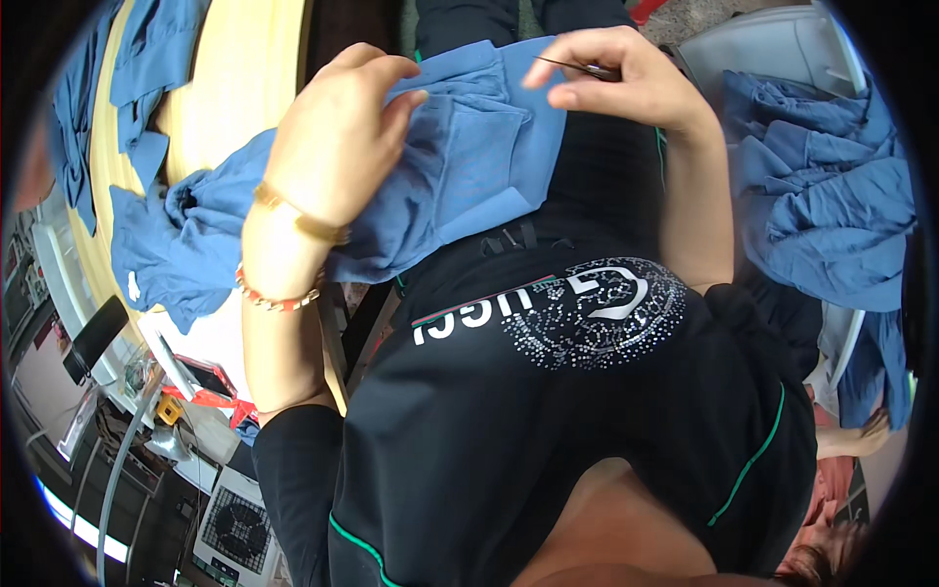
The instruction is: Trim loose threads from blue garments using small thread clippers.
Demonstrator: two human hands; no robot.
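Observation:
A blue garment [469, 166] with a sewn pocket and folded edges lies across my lap and spreads left onto the wooden table. My left hand [342, 117] hovers over its left part, thumb and forefinger apart, the other fingers curled; nothing shows between them. A bracelet sits on that wrist. In my right hand [636, 78], at the garment's far right corner, are small dark thread snips [587, 68]. Their thin pointed blade sticks out to the left between forefinger and thumb; the handle is mostly hidden in the palm.
The light wooden table [235, 88] on the left carries more blue garments [156, 59]. At right, a heap of blue garments [822, 186] rests by a pale plastic chair [773, 44]. Another person's hand [861, 435] shows at lower right. A fan-like unit [235, 528] stands lower left.

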